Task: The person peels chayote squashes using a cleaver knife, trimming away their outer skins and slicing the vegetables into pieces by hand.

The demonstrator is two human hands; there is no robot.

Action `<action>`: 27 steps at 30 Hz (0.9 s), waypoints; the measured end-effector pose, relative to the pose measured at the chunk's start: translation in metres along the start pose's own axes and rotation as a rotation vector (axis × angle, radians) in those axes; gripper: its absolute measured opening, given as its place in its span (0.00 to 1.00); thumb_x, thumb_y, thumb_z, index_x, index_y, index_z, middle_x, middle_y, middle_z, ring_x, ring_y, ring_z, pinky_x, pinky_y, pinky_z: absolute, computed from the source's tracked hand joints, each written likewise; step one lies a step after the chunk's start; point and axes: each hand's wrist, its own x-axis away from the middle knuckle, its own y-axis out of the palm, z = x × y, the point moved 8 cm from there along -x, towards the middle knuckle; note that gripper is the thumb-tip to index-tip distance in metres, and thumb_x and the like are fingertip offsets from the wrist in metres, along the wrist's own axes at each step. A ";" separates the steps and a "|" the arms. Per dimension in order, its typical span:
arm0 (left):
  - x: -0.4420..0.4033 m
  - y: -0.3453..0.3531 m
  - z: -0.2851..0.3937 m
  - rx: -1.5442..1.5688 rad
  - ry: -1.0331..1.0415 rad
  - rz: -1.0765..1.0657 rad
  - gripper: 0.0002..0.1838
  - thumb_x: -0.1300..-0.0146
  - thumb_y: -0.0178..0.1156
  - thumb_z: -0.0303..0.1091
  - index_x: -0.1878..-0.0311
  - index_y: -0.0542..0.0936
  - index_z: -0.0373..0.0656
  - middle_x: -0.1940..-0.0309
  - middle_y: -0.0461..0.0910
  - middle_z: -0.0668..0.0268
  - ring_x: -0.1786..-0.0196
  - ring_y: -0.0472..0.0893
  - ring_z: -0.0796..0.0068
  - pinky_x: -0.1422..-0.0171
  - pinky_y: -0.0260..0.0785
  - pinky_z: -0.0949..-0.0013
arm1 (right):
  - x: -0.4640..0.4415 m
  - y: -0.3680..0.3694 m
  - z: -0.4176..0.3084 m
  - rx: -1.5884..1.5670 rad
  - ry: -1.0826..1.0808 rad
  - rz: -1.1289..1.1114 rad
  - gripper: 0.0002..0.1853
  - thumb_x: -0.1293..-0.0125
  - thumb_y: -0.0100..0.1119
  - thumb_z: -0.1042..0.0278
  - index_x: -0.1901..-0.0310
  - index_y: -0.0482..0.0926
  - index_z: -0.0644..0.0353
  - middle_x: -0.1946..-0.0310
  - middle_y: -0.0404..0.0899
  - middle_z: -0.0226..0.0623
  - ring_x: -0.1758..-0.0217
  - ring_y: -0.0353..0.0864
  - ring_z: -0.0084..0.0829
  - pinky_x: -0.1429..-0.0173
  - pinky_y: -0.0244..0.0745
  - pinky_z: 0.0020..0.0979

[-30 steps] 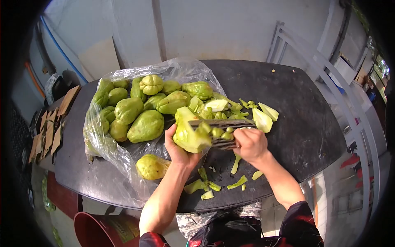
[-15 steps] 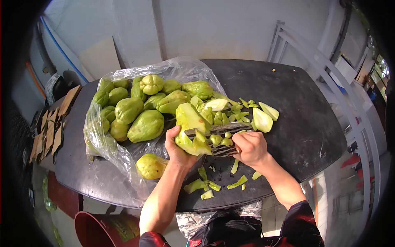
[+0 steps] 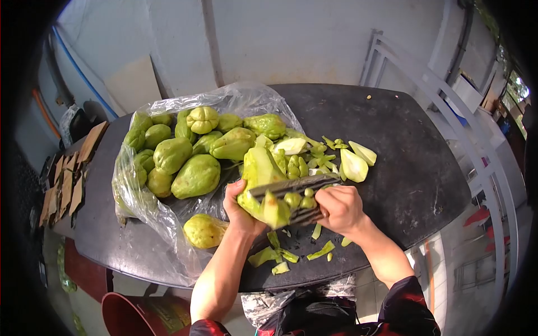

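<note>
My left hand (image 3: 240,211) is closed around a large partly peeled chayote (image 3: 259,168), gripping it from the left and below. The chayote's upper side is pale where skin has been cut away. My right hand (image 3: 341,210) is wrapped round the handle of a wide dark-streaked knife (image 3: 302,184), whose blade lies against the right side of the chayote. A strip of peel (image 3: 276,210) stands out from the chayote beside the blade. Small green pieces show at the blade, on it or mirrored in it; I cannot tell which. Motion blurs the blade slightly.
Whole chayotes (image 3: 196,176) fill an open clear plastic bag (image 3: 133,189) on the dark table (image 3: 403,151). Another chayote (image 3: 204,231) lies nearer me. Cut pale pieces (image 3: 353,166) and peelings (image 3: 321,250) are scattered about. A red bucket (image 3: 120,313) stands below at left.
The knife blade has moved down along the chayote, and the peel strip beside it sits lower. The chayote is slightly more upright in my left hand. The view has shifted a little.
</note>
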 end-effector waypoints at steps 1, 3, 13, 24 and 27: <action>0.002 -0.006 0.002 -0.046 -0.009 0.091 0.41 0.46 0.56 0.57 0.34 0.72 0.37 0.41 0.78 0.49 0.42 0.79 0.51 0.33 0.69 0.51 | -0.001 -0.001 -0.008 -0.012 -0.027 0.007 0.14 0.57 0.67 0.72 0.77 0.67 0.55 0.85 0.70 0.33 0.82 0.77 0.38 0.76 0.71 0.36; 0.005 -0.003 0.002 0.002 -0.029 0.098 0.39 0.45 0.56 0.56 0.35 0.73 0.37 0.43 0.79 0.50 0.43 0.80 0.51 0.33 0.70 0.51 | -0.003 -0.001 -0.012 -0.025 -0.055 0.021 0.14 0.57 0.67 0.72 0.77 0.67 0.55 0.85 0.71 0.34 0.82 0.77 0.38 0.76 0.71 0.36; -0.003 -0.011 -0.005 0.000 -0.029 -0.005 0.38 0.45 0.54 0.60 0.37 0.75 0.41 0.47 0.82 0.56 0.48 0.82 0.55 0.41 0.75 0.49 | 0.000 0.003 0.020 0.015 0.120 0.046 0.13 0.56 0.67 0.75 0.79 0.68 0.57 0.86 0.70 0.33 0.83 0.75 0.39 0.77 0.68 0.37; 0.000 0.014 -0.003 0.013 -0.036 -0.176 0.39 0.46 0.59 0.53 0.35 0.73 0.36 0.45 0.81 0.51 0.47 0.83 0.57 0.43 0.77 0.56 | -0.001 0.008 0.034 0.030 0.190 0.024 0.12 0.55 0.67 0.75 0.76 0.70 0.58 0.84 0.73 0.36 0.79 0.79 0.42 0.75 0.71 0.39; 0.000 0.008 -0.003 0.038 -0.077 -0.230 0.41 0.47 0.59 0.53 0.34 0.72 0.36 0.45 0.81 0.52 0.47 0.82 0.57 0.42 0.77 0.56 | -0.004 0.012 0.033 0.012 0.219 -0.007 0.11 0.54 0.67 0.74 0.75 0.71 0.58 0.82 0.76 0.39 0.77 0.81 0.45 0.74 0.73 0.42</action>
